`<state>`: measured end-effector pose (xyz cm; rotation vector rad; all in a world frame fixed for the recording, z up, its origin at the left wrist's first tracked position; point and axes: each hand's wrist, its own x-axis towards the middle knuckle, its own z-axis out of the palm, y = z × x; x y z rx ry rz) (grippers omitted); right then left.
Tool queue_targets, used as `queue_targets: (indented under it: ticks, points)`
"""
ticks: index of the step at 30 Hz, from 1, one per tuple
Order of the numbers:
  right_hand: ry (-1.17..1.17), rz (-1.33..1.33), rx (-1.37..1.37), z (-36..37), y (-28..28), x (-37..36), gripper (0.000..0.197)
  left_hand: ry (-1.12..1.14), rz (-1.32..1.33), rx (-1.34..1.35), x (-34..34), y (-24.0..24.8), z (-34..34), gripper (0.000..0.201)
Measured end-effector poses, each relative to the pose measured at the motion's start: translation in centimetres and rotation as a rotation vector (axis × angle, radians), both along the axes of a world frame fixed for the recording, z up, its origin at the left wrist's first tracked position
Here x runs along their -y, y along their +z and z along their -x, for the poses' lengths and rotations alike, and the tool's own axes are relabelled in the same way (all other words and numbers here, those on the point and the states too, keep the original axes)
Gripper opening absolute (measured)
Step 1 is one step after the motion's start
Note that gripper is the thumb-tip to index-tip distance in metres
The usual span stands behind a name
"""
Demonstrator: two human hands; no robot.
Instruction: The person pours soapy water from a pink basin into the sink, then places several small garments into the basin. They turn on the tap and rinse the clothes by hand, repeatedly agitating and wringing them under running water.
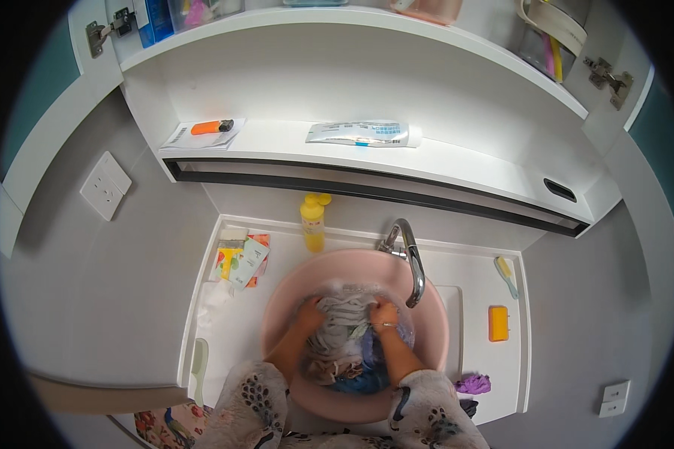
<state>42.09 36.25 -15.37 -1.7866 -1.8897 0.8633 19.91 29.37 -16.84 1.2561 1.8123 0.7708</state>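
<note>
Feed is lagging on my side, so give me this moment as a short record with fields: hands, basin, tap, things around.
left hand: gripping the grey striped cloth, in the water
right hand: gripping the same cloth, bracelet on the wrist
basin: pink, round, holds soapy water and more wet clothes
tap: chrome spout over the basin's right side
counter: yellow bottle behind, orange soap and small brush right, purple cloth front right

white counter, pink basin, yellow bottle, orange soap
</note>
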Motion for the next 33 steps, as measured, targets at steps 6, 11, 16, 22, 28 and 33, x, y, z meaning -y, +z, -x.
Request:
queue_targets:
  ticks: [6, 11, 16, 22, 28, 33]
  points:
    - [0.319, -0.567, -0.505, 5.0, 10.7, 8.7, 0.013, 0.387, 0.362, 1.512, -1.1, 8.7, -1.7, 0.029]
    - [0.064, -0.413, -0.586, 6.6, 11.1, 12.6, 0.011, 0.251, -0.125, 1.137, 0.5, 12.6, -4.7, 0.025]
    - [-0.137, -0.413, -0.569, 6.2, 11.7, 11.7, 0.01, -0.039, -0.525, 0.369, 1.8, 11.9, -6.1, 0.025]
    - [0.251, -0.354, -0.26, 3.2, 6.4, 6.1, 0.024, 0.126, 0.195, 0.801, 1.3, 8.7, -5.1, 0.032]
    - [-0.065, 0.03, -0.198, -2.9, 4.7, -0.1, 0.036, 0.242, 0.021, 0.747, 0.9, 8.4, -0.6, 0.061]
    - [0.305, -0.204, 0.472, -0.8, 0.5, 5.1, 0.045, -0.019, -0.089, -0.124, 1.3, 2.0, -3.7, 0.074]
